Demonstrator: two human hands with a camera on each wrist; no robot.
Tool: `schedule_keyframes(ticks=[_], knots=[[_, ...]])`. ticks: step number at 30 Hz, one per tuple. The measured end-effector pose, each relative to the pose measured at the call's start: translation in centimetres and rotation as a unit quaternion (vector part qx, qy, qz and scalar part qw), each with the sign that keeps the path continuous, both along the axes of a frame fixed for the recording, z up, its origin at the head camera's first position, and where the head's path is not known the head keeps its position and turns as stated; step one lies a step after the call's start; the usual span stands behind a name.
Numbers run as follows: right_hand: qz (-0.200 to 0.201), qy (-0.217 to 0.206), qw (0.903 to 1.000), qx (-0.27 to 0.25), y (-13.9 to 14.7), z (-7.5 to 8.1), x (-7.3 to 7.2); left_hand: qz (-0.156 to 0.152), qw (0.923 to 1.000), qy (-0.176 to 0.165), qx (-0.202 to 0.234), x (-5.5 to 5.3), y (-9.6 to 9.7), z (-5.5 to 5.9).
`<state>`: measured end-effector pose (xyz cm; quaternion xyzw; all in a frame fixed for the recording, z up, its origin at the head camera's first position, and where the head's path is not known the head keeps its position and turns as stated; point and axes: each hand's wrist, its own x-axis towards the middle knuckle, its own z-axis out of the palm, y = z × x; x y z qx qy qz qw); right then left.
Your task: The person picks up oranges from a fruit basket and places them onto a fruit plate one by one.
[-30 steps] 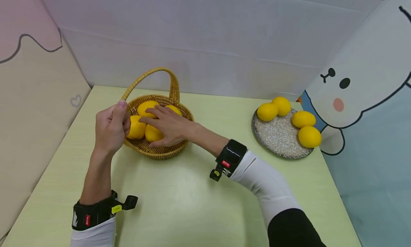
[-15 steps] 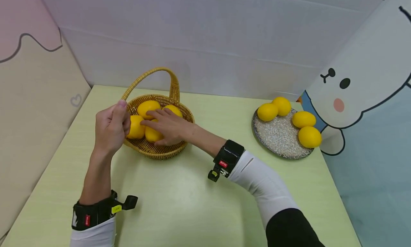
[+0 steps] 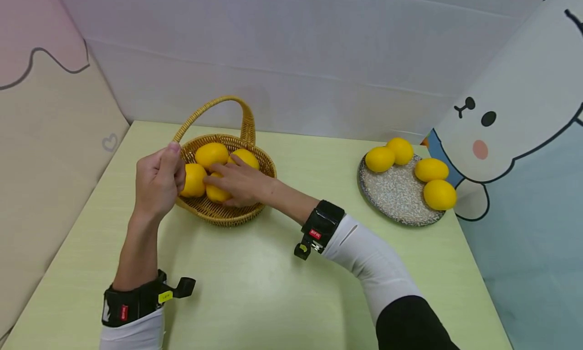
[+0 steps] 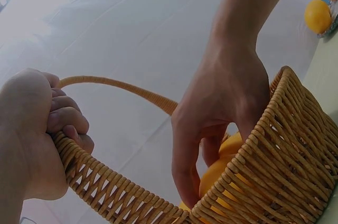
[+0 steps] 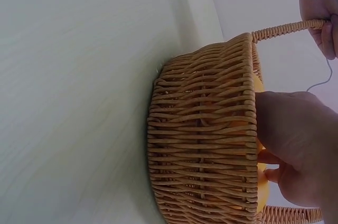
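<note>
A woven basket (image 3: 226,219) with a tall arched handle (image 3: 218,101) stands on the table at the left and contains several yellow lemons. My left hand (image 3: 157,183) grips the near side of the handle, fingers wrapped round it. My right hand (image 3: 246,184) reaches down inside the basket from the right. Its fingers curl round the lemon (image 3: 216,192) closest to me, thumb on the near side; in the left wrist view this hand (image 4: 222,92) bends over the rim onto a lemon (image 4: 214,175). Behind the basket wall (image 5: 203,129), the right wrist view hides most of the fingertips.
A speckled grey oval plate (image 3: 393,193) lies at the right of the table (image 3: 273,289), with several lemons (image 3: 439,194) along its far and right sides. A pale cloth wall (image 3: 319,77) rises right behind the table. Printed panels flank both sides.
My right hand's fingers have drawn in from a spread pose and closed round the near lemon, and the hand has shifted slightly right. The left hand, basket and plate stay put.
</note>
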<state>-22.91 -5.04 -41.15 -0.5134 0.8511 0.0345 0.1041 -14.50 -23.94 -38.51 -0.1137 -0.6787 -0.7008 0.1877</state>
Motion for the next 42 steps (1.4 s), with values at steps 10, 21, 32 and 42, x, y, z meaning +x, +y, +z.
schedule_keyframes(ticks=[10,21,32,42], knots=[[0.031,0.005,0.9995,-0.005,-0.2,0.1,0.1,-0.006,0.9999,0.008,-0.002,0.0,0.0,0.0],[0.036,-0.019,0.9985,-0.036,0.2,0.2,-0.1,-0.005,0.9999,0.009,-0.002,-0.1,0.0,-0.1],[0.035,-0.027,0.9933,-0.107,1.2,0.8,-0.2,0.003,1.0,-0.002,-0.007,0.0,0.1,0.1],[0.019,-0.027,0.983,-0.181,2.7,2.0,-0.1,0.005,1.0,-0.002,-0.006,0.0,0.0,0.1]])
